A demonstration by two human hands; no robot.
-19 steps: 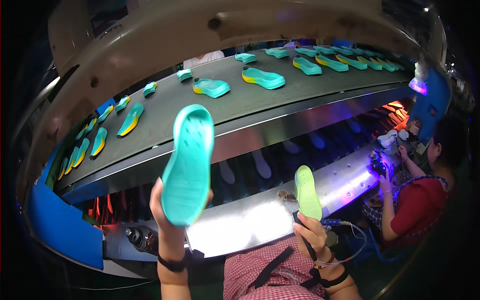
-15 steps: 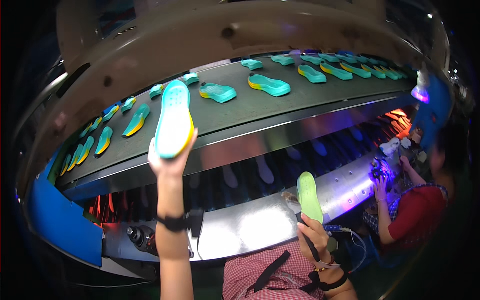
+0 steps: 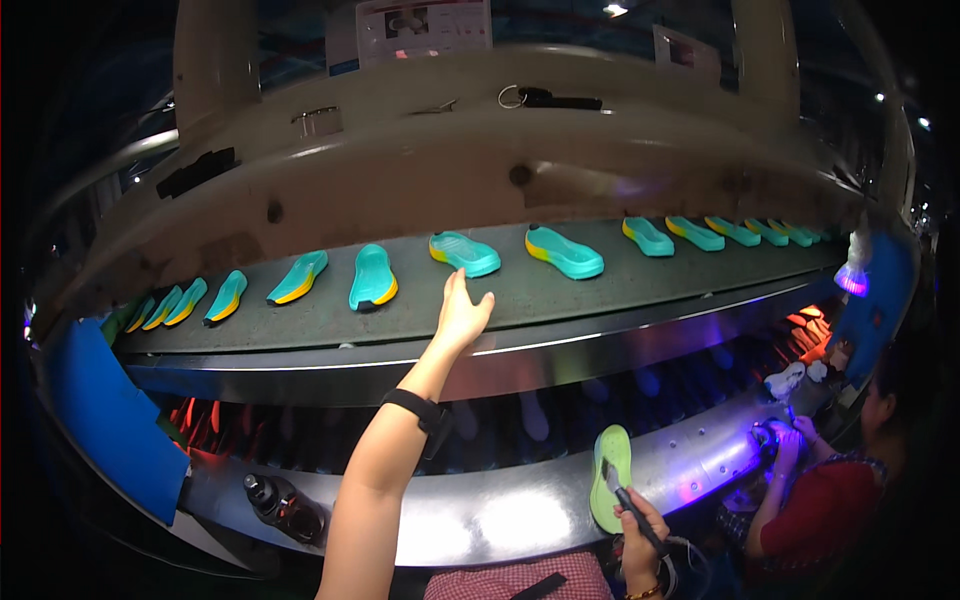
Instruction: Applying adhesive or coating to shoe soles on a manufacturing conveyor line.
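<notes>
My left hand (image 3: 463,315) reaches over the belt with thumb and fingers apart, holding nothing. Its fingertips are at the near edge of a teal shoe sole (image 3: 465,254) with a yellow side; whether they touch it I cannot tell. Just left of that hand, another teal sole (image 3: 373,278) lies on the belt. At the lower right, my right hand (image 3: 642,530) is closed round a dark-handled brush (image 3: 640,518). The brush's tip lies over a pale green sole (image 3: 618,450) at the metal ledge; contact is unclear.
Several more teal soles (image 3: 565,252) lie along the dark conveyor belt (image 3: 520,305). Beneath it, a lower rack glows red at both ends. A dark bottle (image 3: 285,508) stands on the metal ledge (image 3: 450,530). A co-worker in a red top (image 3: 815,510) works at the right under purple light.
My left hand has let go of the teal sole, which now lies on the belt, and has moved right to another. The view has tilted up. The brush tip now shows over the green sole.
</notes>
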